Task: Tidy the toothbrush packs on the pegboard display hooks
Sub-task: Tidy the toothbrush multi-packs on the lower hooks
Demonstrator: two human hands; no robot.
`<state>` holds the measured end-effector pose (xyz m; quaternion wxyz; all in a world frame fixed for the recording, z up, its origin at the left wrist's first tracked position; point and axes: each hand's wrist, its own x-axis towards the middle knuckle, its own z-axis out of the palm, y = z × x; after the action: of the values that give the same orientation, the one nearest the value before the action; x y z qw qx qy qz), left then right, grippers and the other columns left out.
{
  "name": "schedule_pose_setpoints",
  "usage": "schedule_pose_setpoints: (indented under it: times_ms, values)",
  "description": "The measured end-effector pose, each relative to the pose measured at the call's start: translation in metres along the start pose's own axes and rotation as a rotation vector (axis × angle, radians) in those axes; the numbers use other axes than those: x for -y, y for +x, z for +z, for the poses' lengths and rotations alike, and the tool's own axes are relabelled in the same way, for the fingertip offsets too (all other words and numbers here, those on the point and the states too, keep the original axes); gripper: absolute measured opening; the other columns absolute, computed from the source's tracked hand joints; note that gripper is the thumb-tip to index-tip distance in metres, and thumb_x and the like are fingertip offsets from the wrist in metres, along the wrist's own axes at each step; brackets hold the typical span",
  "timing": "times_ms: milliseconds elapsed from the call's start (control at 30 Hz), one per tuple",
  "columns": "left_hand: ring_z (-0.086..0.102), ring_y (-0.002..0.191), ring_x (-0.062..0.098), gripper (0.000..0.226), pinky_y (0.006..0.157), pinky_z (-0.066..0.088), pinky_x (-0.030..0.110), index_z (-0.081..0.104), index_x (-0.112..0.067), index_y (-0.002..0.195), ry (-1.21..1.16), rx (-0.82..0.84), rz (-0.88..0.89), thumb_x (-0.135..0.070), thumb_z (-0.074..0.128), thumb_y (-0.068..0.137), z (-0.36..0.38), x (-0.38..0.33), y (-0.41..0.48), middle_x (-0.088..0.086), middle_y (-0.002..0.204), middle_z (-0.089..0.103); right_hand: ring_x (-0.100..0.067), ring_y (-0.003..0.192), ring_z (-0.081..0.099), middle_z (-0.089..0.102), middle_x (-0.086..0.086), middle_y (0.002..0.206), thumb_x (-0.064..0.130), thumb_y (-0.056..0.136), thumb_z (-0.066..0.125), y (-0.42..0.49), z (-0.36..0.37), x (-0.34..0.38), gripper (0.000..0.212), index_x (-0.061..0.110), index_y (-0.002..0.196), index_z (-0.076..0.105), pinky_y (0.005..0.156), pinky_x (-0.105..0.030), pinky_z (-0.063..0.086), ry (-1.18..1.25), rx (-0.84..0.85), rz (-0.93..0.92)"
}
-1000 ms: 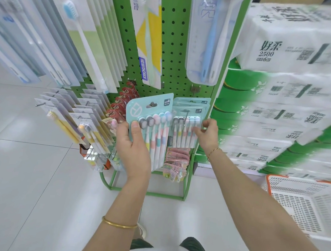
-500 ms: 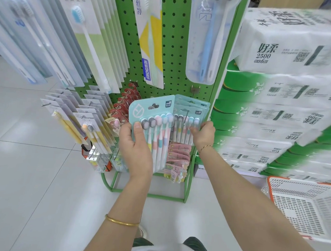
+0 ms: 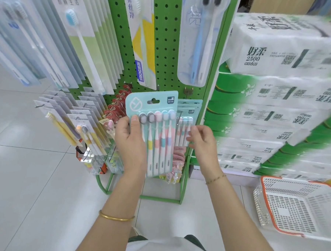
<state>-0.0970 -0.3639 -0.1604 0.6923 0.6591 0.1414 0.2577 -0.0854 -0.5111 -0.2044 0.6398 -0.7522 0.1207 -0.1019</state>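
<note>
A teal pack of several pastel toothbrushes [image 3: 156, 128] is held upright in front of the green pegboard [image 3: 165, 39]. My left hand [image 3: 130, 140] grips its left edge, thumb on the front. Behind it, to the right, more packs of the same kind [image 3: 188, 115] hang on a hook. My right hand [image 3: 202, 140] hovers just in front of those hanging packs, fingers loosely spread, holding nothing. Taller toothbrush packs hang higher on the board: a blue and white pair [image 3: 200, 39] and a yellow-striped one [image 3: 144, 43].
Rows of slim toothbrush packs [image 3: 78, 120] stick out on hooks at the left. Red hooked items [image 3: 116, 107] hang beside them. Stacked tissue bales [image 3: 277, 93] fill the right. A white basket with an orange rim [image 3: 294, 207] stands on the tiled floor.
My right hand has let go of the hanging packs and drawn back a little, fingers now spread. My left hand has lifted its pack slightly higher and more upright.
</note>
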Motion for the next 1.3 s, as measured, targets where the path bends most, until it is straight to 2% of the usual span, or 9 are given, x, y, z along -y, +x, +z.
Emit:
schedule_pose_setpoints:
  times_ms: [167,367,534,667,801,934,1101,1201,1301]
  values:
    - [0.039,0.062,0.006,0.025,0.06,0.036,0.024,0.052,-0.019,0.075,-0.087,0.064,-0.15,-0.024,0.049,0.099,0.012,-0.009,-0.001,-0.006,0.068,0.047,-0.017,0.085,0.065,0.067,-0.001,0.092,0.022,0.097,0.051,-0.027,-0.017,0.014,0.012,0.019,0.095,0.062,0.079,-0.035,0.056,0.074,0.28,-0.014]
    - [0.045,0.083,0.005,0.019,0.079,0.039,0.026,0.047,-0.029,0.09,0.114,0.252,-0.064,-0.048,0.048,0.095,0.031,-0.022,-0.026,-0.012,0.089,0.046,-0.022,0.079,0.058,0.062,-0.013,0.086,0.019,0.095,0.055,-0.04,-0.031,0.013,0.011,0.011,0.088,0.059,0.077,-0.047,0.051,0.104,0.135,-0.041]
    - [0.051,0.111,0.018,0.063,0.095,0.044,0.044,0.041,-0.018,0.124,0.337,0.345,0.077,-0.055,0.065,0.078,0.041,-0.009,-0.035,-0.003,0.119,0.054,-0.023,0.077,0.05,0.056,-0.015,0.083,0.034,0.083,0.058,-0.051,-0.04,0.015,0.022,0.012,0.086,0.059,0.075,-0.042,0.045,0.19,0.045,-0.061]
    - [0.029,0.138,0.02,0.095,0.11,0.032,0.042,0.011,-0.015,0.15,0.458,0.496,0.119,-0.05,0.066,0.081,0.042,-0.003,-0.044,0.005,0.152,0.028,-0.022,0.077,0.042,0.048,-0.009,0.08,0.03,0.081,0.06,-0.052,-0.047,0.014,0.011,0.02,0.078,0.057,0.075,-0.038,0.039,0.368,-0.077,-0.008]
    - [0.016,0.142,0.014,0.098,0.107,0.03,0.035,-0.008,-0.018,0.152,0.634,0.708,0.254,-0.054,0.057,0.086,0.038,0.004,-0.056,0.003,0.158,0.01,-0.02,0.077,0.045,0.047,-0.009,0.077,0.019,0.091,0.06,-0.045,-0.053,0.011,0.02,0.017,0.073,0.052,0.08,-0.037,0.041,0.511,-0.19,0.092]
    - [-0.005,0.146,0.01,0.089,0.116,0.01,0.033,0.006,-0.027,0.152,0.749,0.938,0.5,-0.047,0.062,0.086,0.035,0.014,-0.054,-0.003,0.16,-0.007,-0.015,0.067,0.054,0.057,-0.005,0.073,0.012,0.096,0.052,-0.035,-0.065,0.009,0.025,0.013,0.073,0.047,0.069,-0.034,0.048,0.593,-0.314,0.189]
    - [-0.009,0.138,-0.004,0.072,0.118,-0.001,0.029,0.032,-0.035,0.145,0.792,1.288,0.671,-0.047,0.065,0.083,0.034,0.013,-0.052,-0.012,0.158,0.004,-0.017,0.064,0.055,0.056,-0.005,0.07,0.014,0.097,0.052,-0.024,-0.079,0.004,0.028,0.013,0.07,0.044,0.07,-0.037,0.051,0.688,-0.465,0.33]
    - [-0.004,0.144,0.005,0.083,0.117,0.004,0.03,0.031,-0.033,0.146,0.806,1.305,0.72,-0.043,0.074,0.076,0.036,0.019,-0.051,-0.01,0.158,0.007,-0.019,0.066,0.057,0.058,-0.005,0.073,0.015,0.097,0.053,-0.021,-0.082,0.002,0.026,0.013,0.072,0.044,0.073,-0.039,0.051,0.728,-0.475,0.384]
    - [0.011,0.147,0.018,0.072,0.116,0.007,0.029,0.036,-0.026,0.145,0.801,1.205,0.819,-0.012,0.068,0.083,0.038,0.019,-0.05,-0.002,0.157,0.02,-0.019,0.066,0.057,0.06,-0.004,0.073,0.019,0.097,0.053,-0.022,-0.082,0.003,0.023,0.014,0.076,0.046,0.066,-0.032,0.047,0.699,-0.446,0.368]
